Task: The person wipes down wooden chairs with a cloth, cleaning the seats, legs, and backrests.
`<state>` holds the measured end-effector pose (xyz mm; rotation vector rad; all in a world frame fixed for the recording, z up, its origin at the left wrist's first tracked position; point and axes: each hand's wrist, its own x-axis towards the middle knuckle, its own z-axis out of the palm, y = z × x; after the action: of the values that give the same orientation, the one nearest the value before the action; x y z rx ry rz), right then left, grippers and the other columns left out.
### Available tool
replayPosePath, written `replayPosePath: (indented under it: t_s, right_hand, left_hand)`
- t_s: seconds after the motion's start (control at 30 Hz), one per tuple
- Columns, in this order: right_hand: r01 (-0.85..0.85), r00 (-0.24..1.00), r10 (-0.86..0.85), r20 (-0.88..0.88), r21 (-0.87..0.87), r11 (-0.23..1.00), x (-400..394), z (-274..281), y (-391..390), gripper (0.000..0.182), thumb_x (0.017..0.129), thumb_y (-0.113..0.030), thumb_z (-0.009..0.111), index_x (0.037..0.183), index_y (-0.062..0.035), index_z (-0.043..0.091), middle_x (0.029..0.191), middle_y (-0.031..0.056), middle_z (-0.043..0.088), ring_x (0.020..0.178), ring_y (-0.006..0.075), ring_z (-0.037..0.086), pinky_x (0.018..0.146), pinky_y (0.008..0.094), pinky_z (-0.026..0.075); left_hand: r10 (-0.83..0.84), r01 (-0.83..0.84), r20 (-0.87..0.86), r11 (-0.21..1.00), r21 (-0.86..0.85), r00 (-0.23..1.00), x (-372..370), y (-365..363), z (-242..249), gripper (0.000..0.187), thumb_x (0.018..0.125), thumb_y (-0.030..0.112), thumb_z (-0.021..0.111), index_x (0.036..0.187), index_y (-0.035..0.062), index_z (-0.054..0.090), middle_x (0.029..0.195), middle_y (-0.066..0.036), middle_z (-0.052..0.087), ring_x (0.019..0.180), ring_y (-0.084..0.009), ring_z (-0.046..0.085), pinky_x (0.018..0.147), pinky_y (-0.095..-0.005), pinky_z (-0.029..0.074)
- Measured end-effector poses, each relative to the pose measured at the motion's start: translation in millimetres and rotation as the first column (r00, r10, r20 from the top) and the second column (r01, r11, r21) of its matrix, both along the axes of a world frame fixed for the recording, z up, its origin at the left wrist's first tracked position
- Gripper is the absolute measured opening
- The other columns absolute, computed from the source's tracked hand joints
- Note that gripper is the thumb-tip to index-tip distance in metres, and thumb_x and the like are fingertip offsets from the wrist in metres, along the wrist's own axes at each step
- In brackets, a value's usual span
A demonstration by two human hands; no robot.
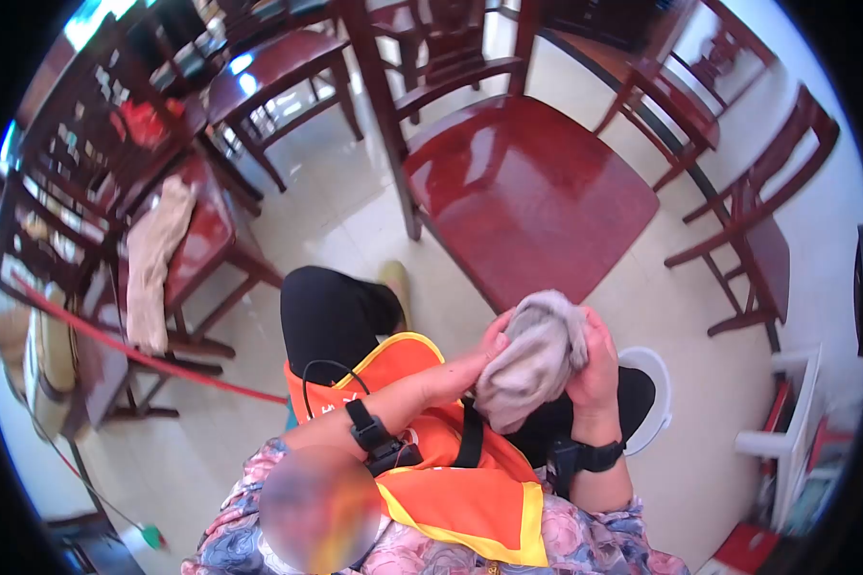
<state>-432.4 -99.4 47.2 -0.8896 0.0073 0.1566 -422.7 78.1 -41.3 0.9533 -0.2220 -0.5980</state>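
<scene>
A crumpled grey-beige cloth point(530, 362) is bunched between my two hands above my lap, near the front edge of a dark red wooden chair seat point(532, 187). My left hand point(467, 369) grips the cloth from its left side, with part of the fingers hidden behind it. On the cloth's right side, my right hand point(594, 359) is wrapped round it. Black straps with small devices sit on both wrists. Below the hands lies an orange apron with yellow edging point(465, 508).
More wooden chairs point(758, 230) stand at the right and back. A beige cloth point(155, 264) lies on a chair at the left. A white bucket point(654, 407) is on the floor beside my right knee. A white rack point(786, 436) stands at the far right.
</scene>
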Motion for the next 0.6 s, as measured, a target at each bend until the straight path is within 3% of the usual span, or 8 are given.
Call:
replayPosePath:
  t_s: [0.03,0.07,0.13,0.23,0.43,0.5,0.57,0.6]
  right_hand:
    - [-0.046,0.999,0.046,-0.01,-0.024,0.999,7.0,-10.2,8.1,0.025,0.088,-0.023,0.057,0.099,-0.0003,0.06,0.101,0.0061,0.061,0.091,0.0148,0.057,0.081,0.0289,0.046]
    - [0.001,0.997,0.038,0.07,-0.487,0.873,14.9,-22.5,17.3,0.027,0.09,-0.023,0.055,0.103,-0.0001,0.059,0.101,0.0068,0.061,0.092,0.0158,0.057,0.081,0.0291,0.046]
    - [0.282,0.914,0.264,0.309,-0.95,0.136,25.4,-31.7,23.4,0.031,0.093,-0.024,0.051,0.113,0.0002,0.056,0.1,0.0088,0.062,0.094,0.0185,0.056,0.082,0.0283,0.044]
    - [0.155,0.971,-0.212,0.113,-0.969,0.192,36.3,-31.9,16.2,0.032,0.092,-0.024,0.052,0.113,-0.0001,0.055,0.104,0.0106,0.06,0.098,0.02,0.054,0.083,0.0292,0.042]
    - [0.398,0.915,0.069,0.398,-0.859,-0.322,79.1,-67.0,13.7,0.027,0.083,-0.021,0.061,0.104,-0.0046,0.055,0.093,0.0088,0.054,0.085,0.0241,0.048,0.079,0.0352,0.04]
    - [0.404,0.913,0.099,0.396,-0.845,-0.349,81.2,-68.3,15.3,0.027,0.08,-0.019,0.061,0.1,-0.0044,0.053,0.094,0.0097,0.053,0.084,0.0258,0.047,0.078,0.0365,0.038]
    - [0.365,0.928,0.066,0.366,-0.866,-0.342,80.1,-66.9,16.5,0.026,0.081,-0.018,0.059,0.102,-0.0037,0.052,0.091,0.0098,0.05,0.084,0.025,0.045,0.078,0.0358,0.037]
    - [0.354,0.934,0.078,0.349,-0.873,-0.337,78.7,-67.3,16.3,0.026,0.081,-0.018,0.059,0.102,-0.0037,0.052,0.091,0.0098,0.05,0.084,0.025,0.045,0.078,0.0358,0.037]
  left_hand:
    - [-0.128,0.102,-0.271,0.989,-0.107,0.954,-8.8,4.5,4.4,0.055,0.09,0.036,0.055,0.134,0.0085,0.037,0.124,-0.009,0.05,0.119,-0.0193,0.044,0.1,-0.034,0.036]
    - [-0.196,0.13,-0.388,0.973,-0.189,0.901,-10.4,8.3,7.4,0.053,0.09,0.035,0.055,0.133,0.0079,0.038,0.125,-0.009,0.05,0.118,-0.0197,0.046,0.1,-0.0345,0.037]
    - [-0.22,0.106,-0.469,0.96,-0.258,0.855,-9.4,12.7,11.9,0.05,0.09,0.034,0.055,0.13,0.0067,0.041,0.124,-0.009,0.052,0.112,-0.0212,0.052,0.096,-0.0348,0.042]
    - [-0.118,-0.048,-0.565,0.962,-0.27,0.817,6.7,12.5,-4.1,0.041,0.09,0.029,0.055,0.122,0.0055,0.047,0.112,-0.009,0.06,0.1,-0.0214,0.06,0.086,-0.0337,0.05]
    - [0.159,-0.313,-0.856,0.95,-0.004,0.492,41.2,-28.9,-128.3,0.043,0.085,0.017,0.056,0.124,0.0058,0.043,0.111,-0.012,0.056,0.094,-0.0227,0.06,0.081,-0.0368,0.051]
    - [0.274,-0.375,-0.803,0.924,0.068,0.53,63.6,-47.5,-125.7,0.051,0.083,0.022,0.06,0.129,0.0099,0.041,0.116,-0.016,0.05,0.107,-0.0285,0.052,0.087,-0.042,0.046]
    - [0.374,-0.231,0.034,0.498,0.836,0.927,82.2,-67.5,-121.4,0.059,0.078,0.027,0.066,0.13,0.0154,0.041,0.114,-0.019,0.046,0.112,-0.0357,0.044,0.09,-0.0459,0.042]
    - [0.243,-0.209,0.106,0.45,0.868,0.964,93.2,-58.4,-121.5,0.06,0.071,0.031,0.07,0.125,0.0193,0.047,0.108,-0.019,0.044,0.113,-0.0387,0.037,0.089,-0.0469,0.04]
